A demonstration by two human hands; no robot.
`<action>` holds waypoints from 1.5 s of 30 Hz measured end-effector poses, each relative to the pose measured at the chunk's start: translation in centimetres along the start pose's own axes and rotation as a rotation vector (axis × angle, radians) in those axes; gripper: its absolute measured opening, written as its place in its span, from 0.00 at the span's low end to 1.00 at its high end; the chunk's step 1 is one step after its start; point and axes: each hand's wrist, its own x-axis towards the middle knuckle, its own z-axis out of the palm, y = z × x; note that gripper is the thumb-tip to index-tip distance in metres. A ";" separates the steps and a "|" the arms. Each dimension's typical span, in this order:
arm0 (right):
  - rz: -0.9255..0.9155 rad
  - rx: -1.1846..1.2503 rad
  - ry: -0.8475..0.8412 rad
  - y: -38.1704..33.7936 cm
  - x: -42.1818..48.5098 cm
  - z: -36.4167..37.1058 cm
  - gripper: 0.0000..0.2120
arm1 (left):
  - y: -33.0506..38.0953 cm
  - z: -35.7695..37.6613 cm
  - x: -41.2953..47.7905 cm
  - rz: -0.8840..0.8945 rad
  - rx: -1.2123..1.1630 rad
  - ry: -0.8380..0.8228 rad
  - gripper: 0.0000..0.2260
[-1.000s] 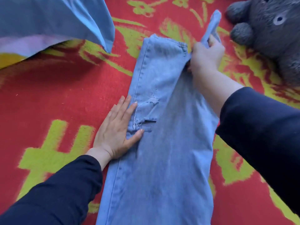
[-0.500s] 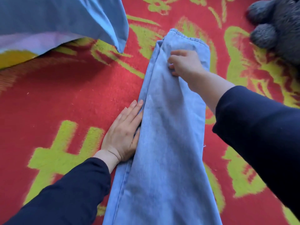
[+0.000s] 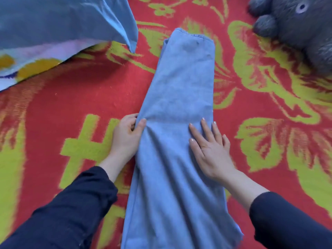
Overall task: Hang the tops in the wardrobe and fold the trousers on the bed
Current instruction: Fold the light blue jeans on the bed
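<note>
Pulled back from the far end of the trousers (image 3: 179,83) to mid-length: right hand (image 3: 210,151), now spread flat on the denim. Beneath everything, red and yellow-green bed cover (image 3: 71,97). Pale blue, folded lengthwise, trousers lying centre, near to far. Blue pillow (image 3: 59,20) far left. Grey plush toy (image 3: 298,26) far right. At the trousers' left edge, left hand (image 3: 125,139) pinching the cloth.
</note>
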 end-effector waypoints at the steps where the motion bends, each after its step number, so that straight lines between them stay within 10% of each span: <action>1: 0.003 -0.010 -0.015 0.3 -0.8 0.6 0.23 | -0.3 -0.3 -0.2 -0.028 0.021 0.020 0.13; 14: 0.205 0.209 0.110 1.5 -14.5 5.1 0.32 | -0.8 -1.7 -18.2 -0.223 0.035 -0.185 0.11; 19: 0.424 0.332 0.217 2.6 -20.0 7.1 0.39 | -1.7 -3.9 -21.3 -0.467 -0.224 -0.046 0.27; 25: 0.572 0.708 0.066 1.9 -28.6 11.2 0.13 | -3.4 -4.7 -30.5 -0.632 -0.120 -0.441 0.31; 29: 0.496 0.725 -0.080 1.8 -33.0 12.8 0.13 | -3.4 -6.5 -35.5 -0.981 -0.525 -0.337 0.16; 38: 0.463 0.970 -0.213 3.3 -37.9 14.1 0.10 | -1.3 -8.0 -43.0 -0.916 -0.475 -0.494 0.22; 45: 0.427 0.998 -0.165 2.6 -39.9 14.5 0.14 | 1.0 -7.1 -45.4 -0.806 -0.527 -0.311 0.23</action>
